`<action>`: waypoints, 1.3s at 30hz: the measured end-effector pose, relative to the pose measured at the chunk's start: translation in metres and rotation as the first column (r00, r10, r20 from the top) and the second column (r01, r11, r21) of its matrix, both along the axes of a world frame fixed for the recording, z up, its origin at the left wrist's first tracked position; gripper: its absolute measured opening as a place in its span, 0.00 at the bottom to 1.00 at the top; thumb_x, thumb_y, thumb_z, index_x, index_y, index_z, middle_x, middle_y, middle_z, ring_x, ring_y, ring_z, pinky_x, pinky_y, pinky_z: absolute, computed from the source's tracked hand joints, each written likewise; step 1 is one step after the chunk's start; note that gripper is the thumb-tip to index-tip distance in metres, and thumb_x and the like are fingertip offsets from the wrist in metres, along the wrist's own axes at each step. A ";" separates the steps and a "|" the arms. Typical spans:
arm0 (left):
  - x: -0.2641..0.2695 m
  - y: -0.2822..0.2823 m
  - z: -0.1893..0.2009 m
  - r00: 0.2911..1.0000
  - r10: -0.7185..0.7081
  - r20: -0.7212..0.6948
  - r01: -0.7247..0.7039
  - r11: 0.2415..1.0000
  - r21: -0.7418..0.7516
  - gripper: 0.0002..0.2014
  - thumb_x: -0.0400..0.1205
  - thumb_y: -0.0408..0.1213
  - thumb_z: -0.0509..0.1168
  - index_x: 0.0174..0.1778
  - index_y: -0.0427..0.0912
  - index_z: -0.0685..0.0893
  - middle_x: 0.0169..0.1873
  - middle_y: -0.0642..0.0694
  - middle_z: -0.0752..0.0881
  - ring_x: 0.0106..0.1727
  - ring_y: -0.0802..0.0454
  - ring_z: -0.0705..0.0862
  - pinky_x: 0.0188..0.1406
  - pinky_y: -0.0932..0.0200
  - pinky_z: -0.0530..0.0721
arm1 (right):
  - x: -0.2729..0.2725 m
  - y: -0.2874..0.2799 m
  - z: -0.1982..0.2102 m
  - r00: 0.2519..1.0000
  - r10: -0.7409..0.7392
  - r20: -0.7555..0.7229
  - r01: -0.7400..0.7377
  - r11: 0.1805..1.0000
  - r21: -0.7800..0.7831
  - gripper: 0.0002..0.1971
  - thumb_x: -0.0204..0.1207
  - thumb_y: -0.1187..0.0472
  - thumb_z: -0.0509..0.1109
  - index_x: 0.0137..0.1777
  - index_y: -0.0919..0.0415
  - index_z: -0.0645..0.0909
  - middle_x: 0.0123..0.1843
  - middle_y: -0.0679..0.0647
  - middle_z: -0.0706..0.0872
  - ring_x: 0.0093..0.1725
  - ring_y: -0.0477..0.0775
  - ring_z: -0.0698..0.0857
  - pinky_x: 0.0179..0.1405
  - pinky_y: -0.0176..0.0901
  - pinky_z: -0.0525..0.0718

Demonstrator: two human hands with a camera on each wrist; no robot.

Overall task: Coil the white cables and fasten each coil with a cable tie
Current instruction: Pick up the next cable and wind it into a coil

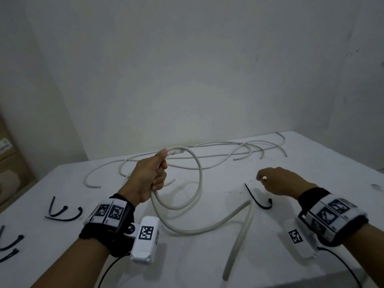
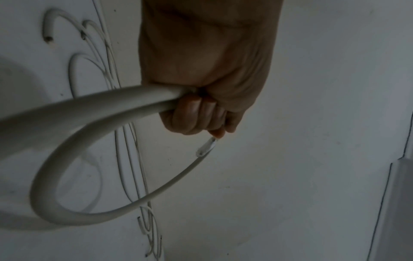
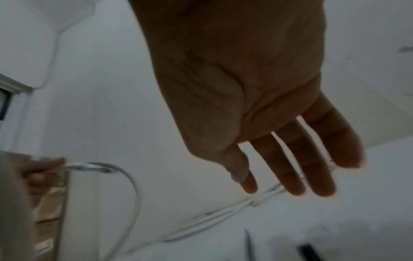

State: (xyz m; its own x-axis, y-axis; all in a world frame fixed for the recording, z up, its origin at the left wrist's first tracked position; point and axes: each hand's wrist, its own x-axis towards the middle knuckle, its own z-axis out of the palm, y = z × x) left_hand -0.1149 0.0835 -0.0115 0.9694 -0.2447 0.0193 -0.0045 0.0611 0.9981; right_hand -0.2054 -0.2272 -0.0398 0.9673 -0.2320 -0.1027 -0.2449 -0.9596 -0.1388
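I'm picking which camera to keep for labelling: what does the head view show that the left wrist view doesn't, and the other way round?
Only the head view shows the right hand, open above a curved black plastic cable tie, more black ties at the white table's left side, and the coil's loose tail.

Only the left wrist view shows the left hand's curled fingers from below.

Both show the left hand gripping the thick white cable coil and thin white cables lying behind.
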 end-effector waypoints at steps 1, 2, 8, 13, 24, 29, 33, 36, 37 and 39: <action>0.000 0.000 0.001 1.000 0.006 0.002 -0.006 1.000 -0.023 0.21 0.82 0.51 0.65 0.31 0.40 0.73 0.16 0.50 0.60 0.14 0.56 0.58 0.12 0.69 0.58 | -0.002 0.005 0.003 0.997 0.037 0.070 -0.042 0.996 0.076 0.15 0.83 0.65 0.55 0.64 0.54 0.79 0.63 0.55 0.83 0.57 0.55 0.82 0.53 0.41 0.78; 0.001 0.000 0.002 1.000 0.011 0.004 -0.011 0.999 -0.047 0.21 0.82 0.51 0.65 0.31 0.40 0.73 0.16 0.50 0.60 0.14 0.56 0.58 0.12 0.69 0.58 | -0.005 0.012 0.006 0.988 0.070 0.134 -0.101 0.965 0.244 0.15 0.83 0.66 0.56 0.62 0.54 0.80 0.61 0.55 0.84 0.57 0.54 0.82 0.53 0.39 0.78; -0.001 0.004 0.011 0.994 -0.089 0.057 0.095 0.989 -0.112 0.22 0.79 0.54 0.65 0.29 0.40 0.73 0.14 0.51 0.60 0.12 0.57 0.59 0.12 0.70 0.58 | -0.017 0.058 0.023 0.972 0.085 0.221 -0.215 0.704 0.676 0.16 0.80 0.44 0.63 0.60 0.53 0.78 0.58 0.51 0.85 0.52 0.49 0.85 0.47 0.37 0.79; -0.010 0.002 0.026 0.971 -0.198 0.137 0.215 0.969 -0.119 0.21 0.75 0.54 0.63 0.27 0.39 0.74 0.12 0.51 0.60 0.11 0.57 0.59 0.12 0.71 0.59 | 0.006 0.077 0.035 0.970 0.147 0.192 -0.235 0.766 0.599 0.31 0.76 0.42 0.68 0.76 0.48 0.62 0.73 0.57 0.73 0.67 0.52 0.78 0.60 0.42 0.80; -0.014 0.010 0.042 0.955 -0.185 0.231 0.184 0.983 0.025 0.21 0.86 0.47 0.55 0.39 0.34 0.82 0.19 0.43 0.74 0.19 0.50 0.72 0.18 0.59 0.74 | 0.016 0.088 0.064 0.931 0.044 0.363 -0.353 0.365 0.861 0.16 0.85 0.52 0.58 0.44 0.64 0.74 0.33 0.61 0.82 0.32 0.58 0.84 0.33 0.53 0.86; -0.017 0.004 0.037 0.967 -0.050 0.250 0.058 0.998 -0.025 0.20 0.86 0.47 0.59 0.34 0.37 0.78 0.17 0.49 0.63 0.16 0.54 0.63 0.16 0.66 0.64 | 0.020 0.090 0.069 0.902 0.043 0.431 -0.263 0.844 0.467 0.15 0.80 0.45 0.64 0.53 0.57 0.76 0.44 0.52 0.83 0.43 0.52 0.82 0.32 0.37 0.78; -0.017 0.001 0.036 0.967 -0.035 0.251 0.057 0.995 -0.083 0.20 0.87 0.45 0.57 0.34 0.35 0.79 0.17 0.48 0.66 0.20 0.52 0.66 0.18 0.62 0.70 | 0.001 0.100 0.096 0.871 0.132 0.473 -0.408 0.729 0.549 0.15 0.79 0.46 0.66 0.40 0.57 0.78 0.37 0.52 0.87 0.35 0.52 0.86 0.28 0.38 0.79; -0.022 -0.004 0.037 0.938 -0.092 0.333 0.089 0.996 0.024 0.21 0.88 0.44 0.55 0.35 0.34 0.80 0.18 0.47 0.71 0.24 0.50 0.71 0.26 0.57 0.76 | -0.007 0.119 0.099 0.867 0.314 0.387 -0.487 0.698 0.525 0.14 0.79 0.48 0.68 0.44 0.60 0.82 0.42 0.55 0.90 0.41 0.53 0.90 0.33 0.39 0.83; -0.025 -0.006 0.038 0.923 -0.109 0.369 0.086 0.993 0.079 0.21 0.88 0.45 0.55 0.35 0.34 0.81 0.19 0.46 0.73 0.25 0.50 0.73 0.28 0.56 0.77 | -0.007 0.126 0.097 0.862 0.341 0.374 -0.498 0.704 0.507 0.14 0.79 0.48 0.68 0.47 0.60 0.82 0.44 0.55 0.90 0.43 0.53 0.90 0.34 0.40 0.83; -0.032 -0.012 0.038 0.900 -0.119 0.420 0.062 0.987 0.147 0.22 0.88 0.45 0.55 0.36 0.33 0.82 0.23 0.45 0.75 0.26 0.49 0.74 0.28 0.56 0.78 | -0.003 0.134 0.094 0.887 0.274 0.372 -0.458 0.623 0.634 0.15 0.80 0.48 0.66 0.52 0.62 0.81 0.47 0.59 0.89 0.43 0.55 0.90 0.34 0.42 0.85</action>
